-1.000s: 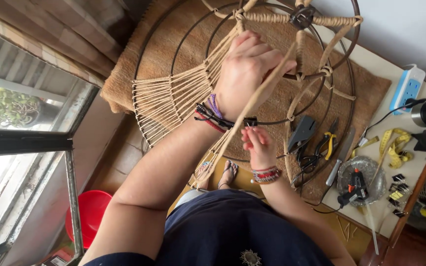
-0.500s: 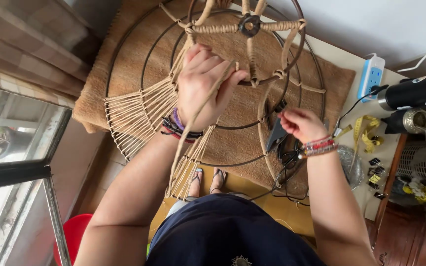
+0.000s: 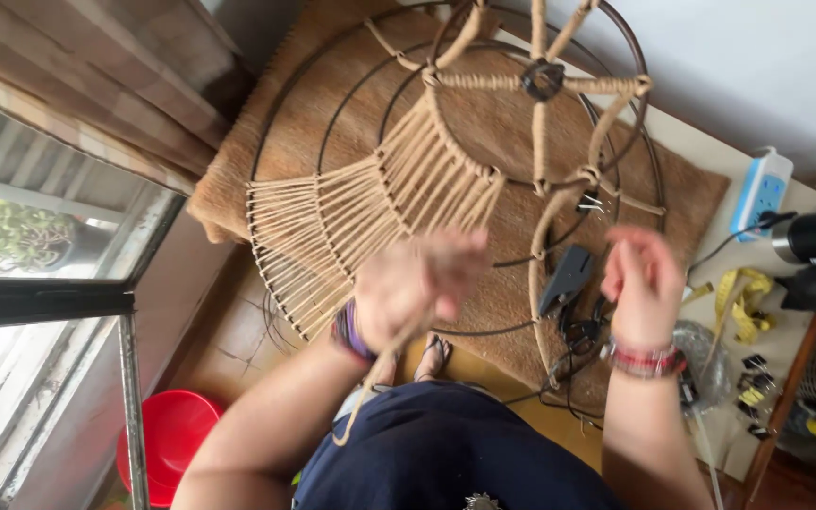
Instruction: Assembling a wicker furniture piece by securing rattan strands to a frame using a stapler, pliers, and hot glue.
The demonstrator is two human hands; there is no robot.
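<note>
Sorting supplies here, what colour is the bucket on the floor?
Red. The bucket shows in the head view, at lower left beside the person's left arm.

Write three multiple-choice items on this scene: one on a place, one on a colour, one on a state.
1. Where does the bucket stand?
A. on the mat
B. on the floor at lower left, by the window
C. beside the power strip

2. What colour is the measuring tape?
A. yellow
B. blue
C. white

3. How much of the wire frame carries woven cord?
A. all of it
B. none
C. only one sector

Answers:
1 B: the red bucket shows at lower left, under the window frame.
2 A: the tape lies yellow at the right, near the clips.
3 C: strands fan over the left sector only; bare rings show elsewhere.
</note>
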